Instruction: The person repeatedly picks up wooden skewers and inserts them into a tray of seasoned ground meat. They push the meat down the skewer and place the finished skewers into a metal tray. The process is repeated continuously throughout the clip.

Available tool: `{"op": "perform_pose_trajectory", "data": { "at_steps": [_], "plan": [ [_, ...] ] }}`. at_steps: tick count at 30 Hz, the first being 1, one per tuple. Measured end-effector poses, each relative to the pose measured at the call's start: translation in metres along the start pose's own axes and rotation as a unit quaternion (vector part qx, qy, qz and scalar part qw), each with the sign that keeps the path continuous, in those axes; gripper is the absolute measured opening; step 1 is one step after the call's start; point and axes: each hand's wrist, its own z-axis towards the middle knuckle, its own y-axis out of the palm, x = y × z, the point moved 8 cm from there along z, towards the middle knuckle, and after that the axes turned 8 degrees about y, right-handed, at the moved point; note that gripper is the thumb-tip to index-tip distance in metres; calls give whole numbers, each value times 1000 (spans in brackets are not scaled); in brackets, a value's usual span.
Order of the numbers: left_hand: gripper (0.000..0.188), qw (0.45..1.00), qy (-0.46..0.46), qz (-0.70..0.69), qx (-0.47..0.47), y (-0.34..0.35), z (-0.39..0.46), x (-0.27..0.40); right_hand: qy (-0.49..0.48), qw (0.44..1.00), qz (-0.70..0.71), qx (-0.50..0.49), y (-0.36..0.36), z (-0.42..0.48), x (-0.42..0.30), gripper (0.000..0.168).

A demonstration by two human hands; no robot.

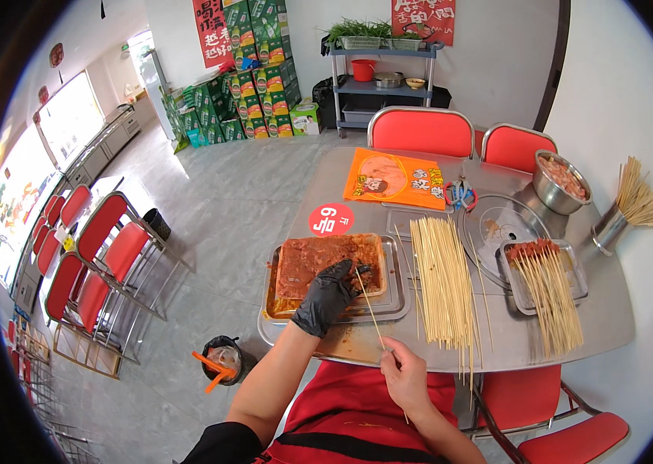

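My left hand [326, 296], in a black glove, reaches into a shallow tray of red marinated meat [312, 264]. Its fingertips are down at the meat on the tray's right side, and whether they grip a piece is hidden. That tray rests on a larger metal tray [399, 301] smeared with sauce. Bare, my right hand [403, 371] pinches a bamboo skewer [370, 307], whose upper end reaches the gloved fingers. A thick row of bare bamboo skewers [442, 278] lies to the right. Farther right, skewers with meat on their ends [535, 252] lie across a small metal tray [576, 278].
Behind the skewers are an orange printed packet [393, 180], scissors [461, 194] and a round clear lid [491, 217]. A steel bowl of raw meat [561, 180] and a metal cup of skewers [610, 229] stand at right. A lined bin [225, 359] stands on the floor at left.
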Motion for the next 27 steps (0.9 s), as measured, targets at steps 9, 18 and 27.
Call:
{"op": "perform_pose_trajectory", "data": {
  "at_steps": [9, 18, 27],
  "plan": [
    [25, 999, 43, 17, 0, 13, -10, 15, 8, 1000, -16, 1, 1, -4, -16, 27],
    [22, 977, 44, 208, -4, 4, -12, 32, 18, 999, -23, -26, 4, -3, -14, 26],
    [20, 990, -60, 123, -38, 6, -22, 16, -24, 999, -44, -15, 1, -2, -13, 24]
  ]
}}
